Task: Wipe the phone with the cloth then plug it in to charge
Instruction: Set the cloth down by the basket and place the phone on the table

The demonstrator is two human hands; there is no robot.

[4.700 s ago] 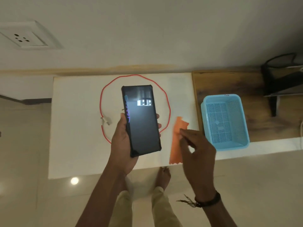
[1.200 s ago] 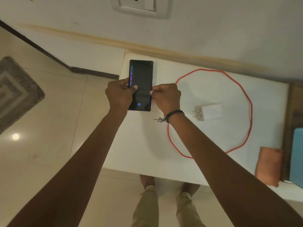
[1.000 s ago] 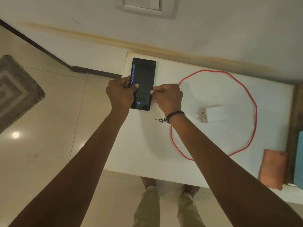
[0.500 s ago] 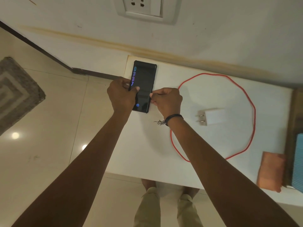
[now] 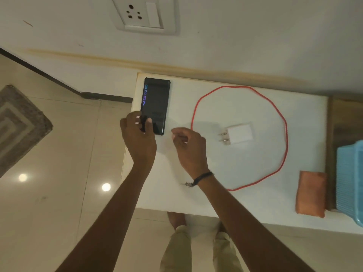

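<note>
The black phone [image 5: 157, 99] lies flat at the far left corner of the white table [image 5: 172, 189], its screen lit with coloured digits. My left hand [image 5: 138, 138] pinches the phone's near left corner, thumb on the screen. My right hand [image 5: 189, 148] hovers just right of the phone's near end, fingers loosely curled and holding nothing. The red cable [image 5: 283, 122] lies in a wide loop at mid table, with the white charger plug [image 5: 238, 134] inside it. The folded orange cloth [image 5: 311, 193] rests at the table's near right edge.
A white wall socket [image 5: 145, 14] sits on the wall above the phone. A blue plastic basket [image 5: 350, 183] stands on a wooden surface [image 5: 343, 118] at the right. A grey rug [image 5: 17, 122] lies on the tiled floor at left.
Both hands have drawn back toward me along the phone. My right hand has let go of it and moved off to the right. The phone rests on the table.
</note>
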